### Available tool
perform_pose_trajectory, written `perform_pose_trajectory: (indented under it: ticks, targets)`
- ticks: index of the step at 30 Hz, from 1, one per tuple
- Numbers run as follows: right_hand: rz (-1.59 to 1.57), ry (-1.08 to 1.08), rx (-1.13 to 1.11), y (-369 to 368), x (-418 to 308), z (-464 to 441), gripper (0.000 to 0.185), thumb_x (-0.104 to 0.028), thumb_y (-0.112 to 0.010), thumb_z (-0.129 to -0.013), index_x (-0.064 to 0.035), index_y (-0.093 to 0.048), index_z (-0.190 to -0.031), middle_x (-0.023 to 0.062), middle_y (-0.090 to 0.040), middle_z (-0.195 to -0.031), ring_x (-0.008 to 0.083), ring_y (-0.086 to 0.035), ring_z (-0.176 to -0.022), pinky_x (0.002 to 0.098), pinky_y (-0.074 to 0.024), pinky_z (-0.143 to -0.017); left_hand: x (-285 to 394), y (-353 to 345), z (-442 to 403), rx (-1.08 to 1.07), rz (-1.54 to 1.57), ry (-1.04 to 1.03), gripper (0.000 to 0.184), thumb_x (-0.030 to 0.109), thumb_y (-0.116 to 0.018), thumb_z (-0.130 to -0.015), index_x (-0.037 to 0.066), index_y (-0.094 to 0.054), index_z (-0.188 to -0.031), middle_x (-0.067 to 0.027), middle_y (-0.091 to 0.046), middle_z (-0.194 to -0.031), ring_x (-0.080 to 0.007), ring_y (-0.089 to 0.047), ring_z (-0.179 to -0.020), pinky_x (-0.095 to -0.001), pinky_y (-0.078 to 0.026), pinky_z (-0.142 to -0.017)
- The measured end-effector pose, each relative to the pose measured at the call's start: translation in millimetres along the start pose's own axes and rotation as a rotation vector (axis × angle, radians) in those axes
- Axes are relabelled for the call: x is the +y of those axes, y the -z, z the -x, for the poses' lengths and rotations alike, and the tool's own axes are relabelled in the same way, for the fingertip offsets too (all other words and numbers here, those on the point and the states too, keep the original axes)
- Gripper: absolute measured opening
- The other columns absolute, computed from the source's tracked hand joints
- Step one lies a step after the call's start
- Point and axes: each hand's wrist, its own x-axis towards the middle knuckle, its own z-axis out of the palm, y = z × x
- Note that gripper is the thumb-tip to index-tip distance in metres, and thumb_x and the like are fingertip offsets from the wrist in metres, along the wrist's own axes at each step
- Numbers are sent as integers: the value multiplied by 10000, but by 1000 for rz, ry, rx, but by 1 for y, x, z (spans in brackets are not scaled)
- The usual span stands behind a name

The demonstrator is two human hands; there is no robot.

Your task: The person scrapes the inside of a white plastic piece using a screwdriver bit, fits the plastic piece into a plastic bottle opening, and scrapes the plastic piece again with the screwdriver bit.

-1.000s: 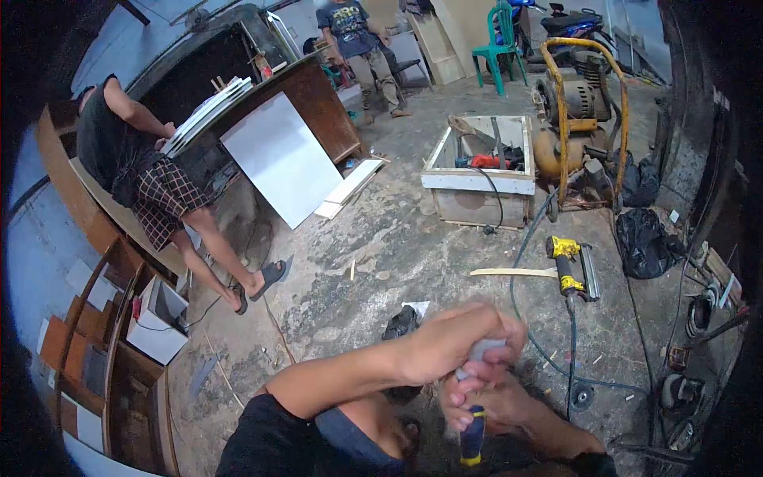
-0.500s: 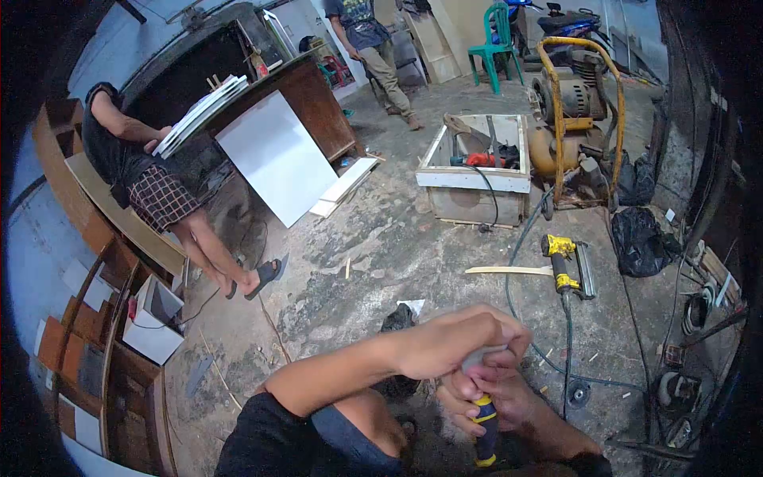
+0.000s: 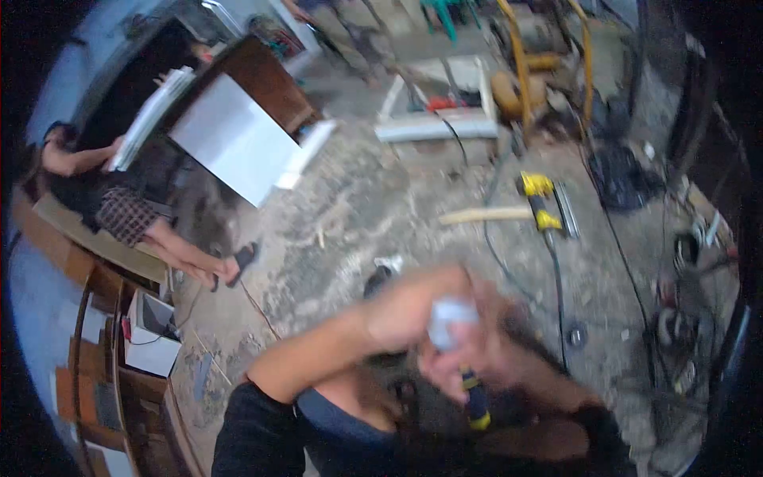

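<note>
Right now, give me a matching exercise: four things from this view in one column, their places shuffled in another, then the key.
Things
1. Yellow-and-black air tool
2. Bright red object
3. Flat white rectangular panel
4. Dark handle with yellow bands

Places
A. In front of the brown wooden desk
B. In the right hand
C. Inside the open, white-rimmed box
D. On the floor, at one end of the pale wooden strip

Right pairs: 1-D, 2-C, 3-A, 4-B
</note>
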Motion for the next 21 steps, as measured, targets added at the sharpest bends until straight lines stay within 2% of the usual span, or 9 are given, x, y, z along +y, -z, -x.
perform_pose_trajectory:
  ticks: [2,4,6,8,13,15,17,19,21]
  targets:
    - [-283,186,82,-4,3,2,229,-242,-553,-953,-35,-521,-1045,23,-530,-744,95,-535,-592,243,-463,-487,5,10,-16,-21,153,-61,476,369,-271,-923,59,-447,-608,-179,-570,-527,-193,-376,-280,-240,-505,-797]
    - [-211,231,134,-5,-5,1,289,-288,-576,-921,-18,-539,-1018,4,-425,-659,109,-485,-584,255,-456,-490,-2,15,-24,-50,166,-158,486,373,-229,-914,76,-402,-570,-215,-542,-493,-286,-425,-387,-288,-388,-926]
    - [-133,281,170,-10,-6,2,255,-280,-523,-956,-33,-540,-1019,9,-438,-669,104,-491,-590,250,-458,-494,1,10,-26,-2,136,-180,481,353,-207,-902,96,-359,-525,-239,-501,-449,-449,-551,-640,-353,-157,-1091]
    - [-37,306,204,-10,-12,0,237,-268,-483,-981,-41,-542,-1020,11,-452,-678,100,-496,-592,246,-455,-496,8,10,-28,47,98,-177,480,342,-195,-897,108,-335,-502,-245,-478,-422,-523,-614,-742,-387,-47,-1173]
    - [161,240,222,-8,-11,1,223,-247,-484,-984,-35,-542,-1023,19,-520,-730,86,-505,-589,222,-436,-499,9,8,-20,172,6,-121,479,335,-189,-900,116,-326,-496,-214,-459,-400,-478,-611,-615,-392,-85,-1169]
    - [241,379,360,-19,-19,-2,206,-225,-491,-979,-28,-547,-1002,20,-547,-755,82,-507,-604,219,-424,-521,10,8,-18,203,-41,-158,477,333,-188,-901,119,-319,-495,-194,-449,-389,-442,-604,-546,-396,-129,-1161]
    - [344,451,422,-21,-22,-4,189,-208,-495,-974,-28,-552,-978,20,-569,-774,81,-511,-622,224,-417,-546,11,11,-17,196,-82,-200,479,338,-182,-912,112,-328,-515,-162,-447,-403,-366,-572,-472,-386,-243,-1099]
    - [481,473,399,-16,-23,-6,174,-197,-496,-970,-35,-557,-951,18,-585,-787,84,-517,-643,237,-416,-573,13,19,-14,157,-129,-233,488,346,-173,-932,94,-354,-556,-119,-455,-443,-258,-517,-398,-361,-416,-986]
    - [584,467,465,-16,-23,-7,170,-166,-494,-943,-17,-576,-929,95,-603,-736,213,-595,-663,320,-453,-605,12,15,-14,229,-84,-265,488,348,-173,-933,96,-348,-554,-80,-413,-434,-262,-527,-404,-370,-366,-1031]
